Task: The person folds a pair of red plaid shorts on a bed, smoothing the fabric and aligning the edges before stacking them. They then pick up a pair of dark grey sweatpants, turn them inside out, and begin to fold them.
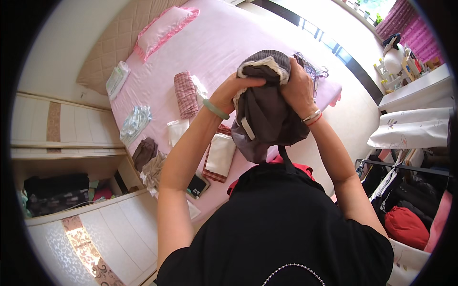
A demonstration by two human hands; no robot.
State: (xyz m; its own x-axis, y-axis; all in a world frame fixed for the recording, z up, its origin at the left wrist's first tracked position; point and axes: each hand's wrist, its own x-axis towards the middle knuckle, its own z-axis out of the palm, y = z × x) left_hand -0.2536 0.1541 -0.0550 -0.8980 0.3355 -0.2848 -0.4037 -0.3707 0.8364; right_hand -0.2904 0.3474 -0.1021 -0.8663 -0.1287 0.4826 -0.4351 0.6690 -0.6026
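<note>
A dark grey-brown garment (pixel 269 112) with a gathered band and cream lace trim hangs between my hands above the bed; its exact kind is unclear. My left hand (pixel 234 90), with a green bangle at the wrist, grips its lace-edged left side, thumb laid over the cloth. On the other side my right hand (pixel 298 88) is closed around the gathered edge. A white label or patch shows on the fabric, which droops toward my black top. Beyond my left forearm lie a rolled red checked cloth (pixel 185 94) and a folded white cloth with checked edging (pixel 219 155).
Pink bedding covers the bed (pixel 219 28), with a frilled pillow (pixel 167 28). Crumpled clothes (pixel 144 153) and a phone-like dark object (pixel 197 185) lie along its near left edge. An open cabinet (pixel 71 167) stands left. A clothes rack (pixel 405 167) and cluttered dresser (pixel 415 90) stand right.
</note>
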